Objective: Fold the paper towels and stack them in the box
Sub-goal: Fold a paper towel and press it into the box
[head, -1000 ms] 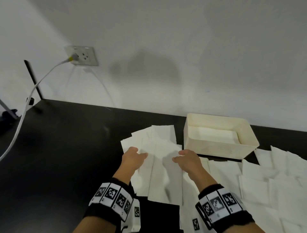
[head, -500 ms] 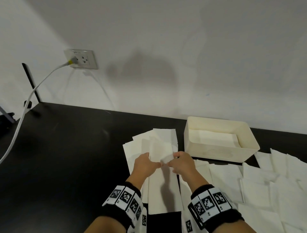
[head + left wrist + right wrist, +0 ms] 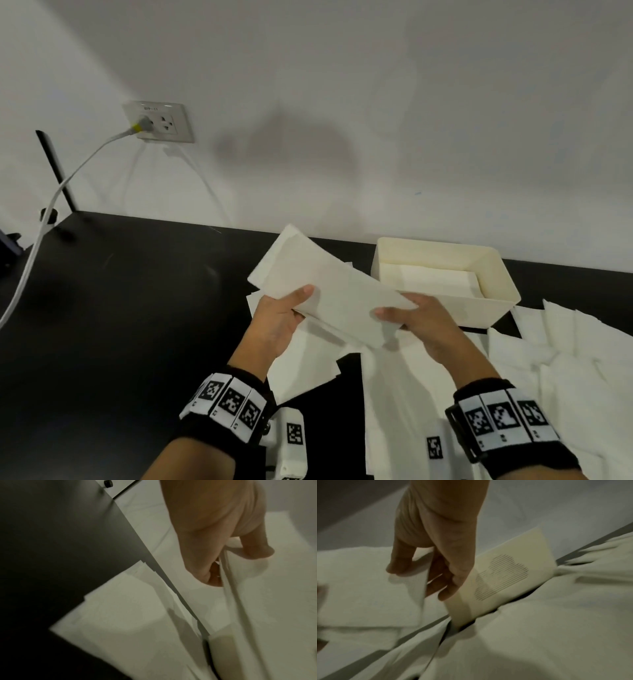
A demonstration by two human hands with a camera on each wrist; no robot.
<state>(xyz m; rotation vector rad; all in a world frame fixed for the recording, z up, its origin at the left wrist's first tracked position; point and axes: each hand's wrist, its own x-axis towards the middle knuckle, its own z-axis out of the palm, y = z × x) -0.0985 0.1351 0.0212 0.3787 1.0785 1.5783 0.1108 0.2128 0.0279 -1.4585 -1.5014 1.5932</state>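
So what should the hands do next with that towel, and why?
Probably carry the towel a little to the right and lower it into the box. Both hands, left and right, already pinch it by its near edge, lifted off the table. It looks folded into a narrow strip, and the open box beside it already holds a folded one.

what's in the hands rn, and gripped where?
One folded paper towel, lifted off the table. Left hand pinches its near-left edge; right hand pinches its near-right corner.
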